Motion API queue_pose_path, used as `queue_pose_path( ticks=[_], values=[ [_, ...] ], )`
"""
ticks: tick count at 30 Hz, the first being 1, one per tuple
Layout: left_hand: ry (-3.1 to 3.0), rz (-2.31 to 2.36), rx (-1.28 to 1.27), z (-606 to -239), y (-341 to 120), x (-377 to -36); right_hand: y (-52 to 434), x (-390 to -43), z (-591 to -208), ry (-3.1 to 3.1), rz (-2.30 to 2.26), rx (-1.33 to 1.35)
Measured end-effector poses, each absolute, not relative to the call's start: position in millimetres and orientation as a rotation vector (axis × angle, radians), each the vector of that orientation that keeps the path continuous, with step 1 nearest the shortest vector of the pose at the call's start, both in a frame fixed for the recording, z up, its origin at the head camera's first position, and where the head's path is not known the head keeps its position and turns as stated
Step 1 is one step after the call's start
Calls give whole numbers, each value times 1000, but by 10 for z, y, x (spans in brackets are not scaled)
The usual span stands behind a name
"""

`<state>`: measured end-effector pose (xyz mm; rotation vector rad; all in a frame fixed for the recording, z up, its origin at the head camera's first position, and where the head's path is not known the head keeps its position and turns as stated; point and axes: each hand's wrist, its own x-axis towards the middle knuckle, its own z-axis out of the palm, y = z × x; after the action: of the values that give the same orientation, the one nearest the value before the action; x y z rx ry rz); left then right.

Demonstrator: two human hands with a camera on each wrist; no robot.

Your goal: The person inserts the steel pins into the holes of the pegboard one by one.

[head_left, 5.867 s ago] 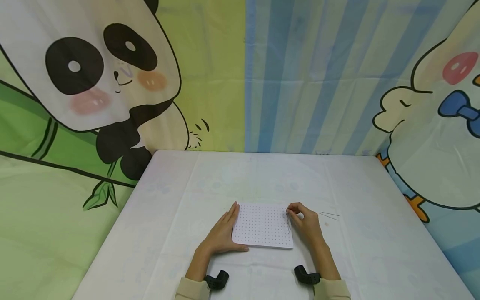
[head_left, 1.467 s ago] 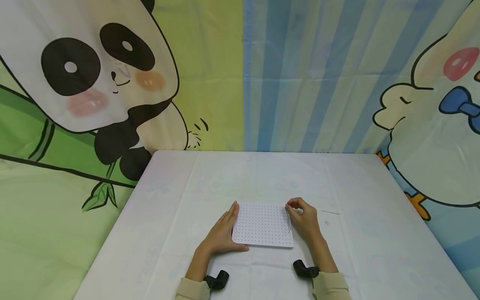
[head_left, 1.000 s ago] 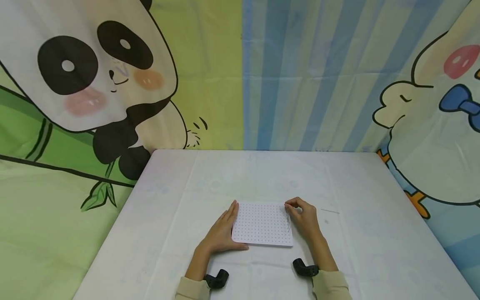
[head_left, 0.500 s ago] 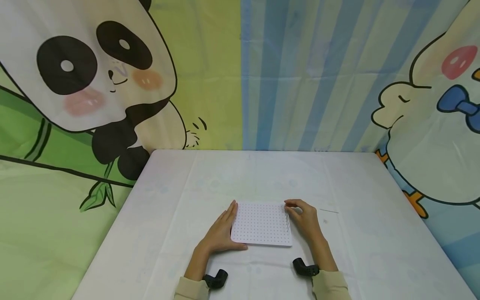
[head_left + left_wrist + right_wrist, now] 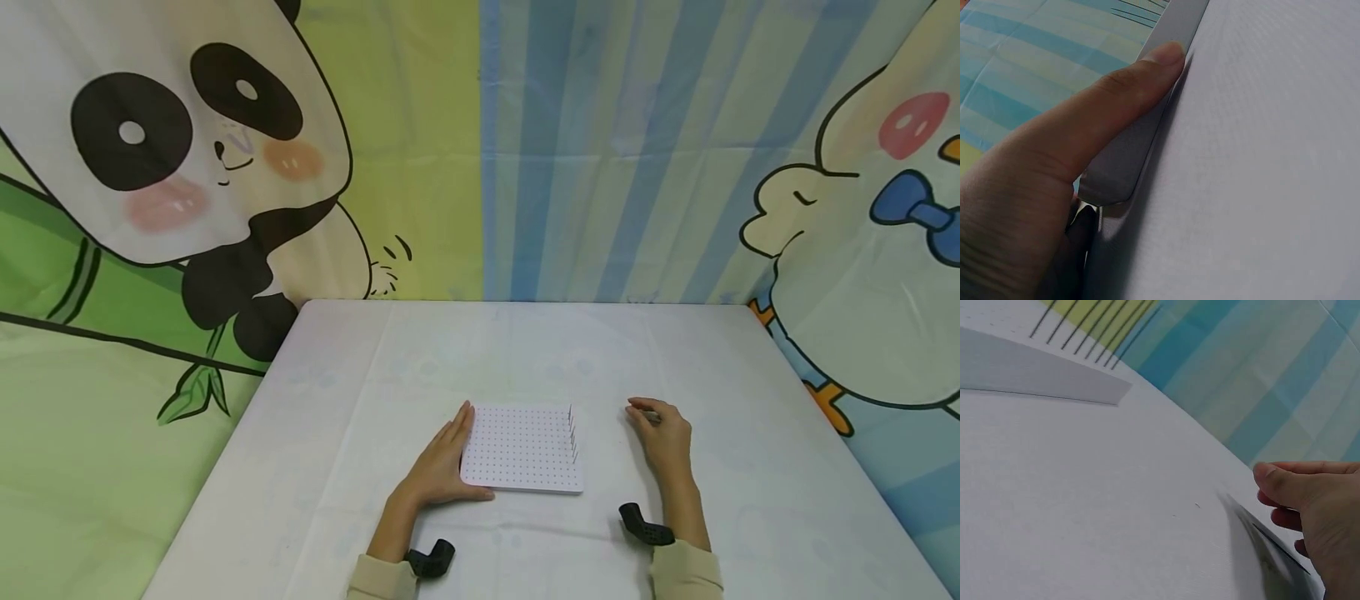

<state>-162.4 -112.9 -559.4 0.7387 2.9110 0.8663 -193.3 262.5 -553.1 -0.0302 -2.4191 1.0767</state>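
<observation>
A white board (image 5: 517,454) with a grid of small holes lies flat on the table. Several thin metal rods (image 5: 1088,328) stand upright in a row along its right edge. My left hand (image 5: 441,471) rests at the board's near left corner, fingers straight along the left side. In the left wrist view its thumb (image 5: 1110,94) presses the board's side wall. To the right of the board, apart from it, is my right hand (image 5: 663,437), fingers loosely bent, nothing visible between thumb and forefinger. One loose metal rod (image 5: 1280,548) lies on the table beneath that hand.
A white cloth covers the table (image 5: 465,350). Behind it hangs a printed curtain (image 5: 405,150) with a panda and stripes. Each wrist wears a black camera mount (image 5: 647,527).
Two loose rods lay at the right earlier; one now remains there. My right hand has left the board's far right corner and moved right to the loose rod. My left hand has stayed put.
</observation>
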Motion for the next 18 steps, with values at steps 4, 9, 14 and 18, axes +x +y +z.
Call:
queue_pose_path(
  ticks=[4,9,14,18],
  values=[
    [2907,874,731,-5587,-1126,-1619,2781,-1906,-5544,-2462,1094,-172],
    [2911,873,735,-5583,-1124,-1619,2908,-1884,-5578,-2449,1053,-191],
    [2914,886,753,-5577,-1122,-1615,2956,-1872,-5586,-2478,1016,-144],
    [2908,895,743,-5565,-1124,-1610,2965,-1869,-5575,-2525,1009,-121]
  ],
)
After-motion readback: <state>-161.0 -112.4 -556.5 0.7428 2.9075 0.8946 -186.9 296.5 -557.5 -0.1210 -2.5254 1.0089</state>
